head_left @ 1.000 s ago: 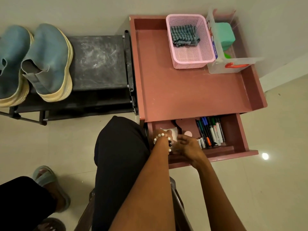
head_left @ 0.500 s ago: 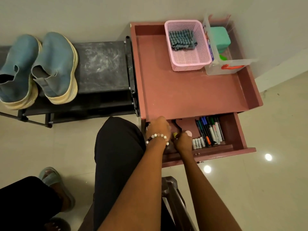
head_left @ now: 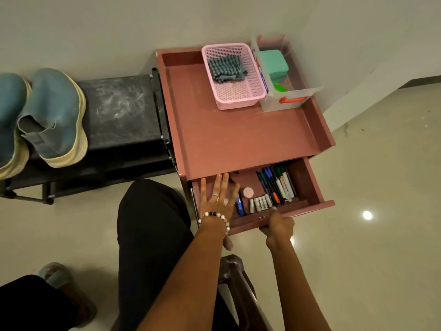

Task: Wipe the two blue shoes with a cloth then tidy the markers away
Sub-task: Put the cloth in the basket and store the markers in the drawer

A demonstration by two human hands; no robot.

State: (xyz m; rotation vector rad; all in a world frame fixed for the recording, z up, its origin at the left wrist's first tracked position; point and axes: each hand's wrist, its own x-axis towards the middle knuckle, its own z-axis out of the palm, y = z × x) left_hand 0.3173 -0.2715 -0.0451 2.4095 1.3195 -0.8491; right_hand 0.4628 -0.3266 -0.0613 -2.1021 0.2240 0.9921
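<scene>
The markers [head_left: 276, 186] lay bunched toward the right of the open drawer [head_left: 310, 185]; the left hand [head_left: 218, 197] spread flat inside it, holding nothing; the right hand [head_left: 276, 225] apparently curled on its front edge; closing wanted the left withdrawn first, then an even push.

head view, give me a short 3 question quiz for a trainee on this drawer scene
1. True or false: the dark red wooden drawer is open.
2. Where does the striped grey folded cloth lie? A) in the drawer B) in the pink plastic mesh basket C) on the blue suede shoes
3. Fill in: the right hand grips the drawer's ____ edge, while the left hand spreads flat over its left side, beside the coloured markers.

Key: 1 true; 2 B; 3 front.
</scene>
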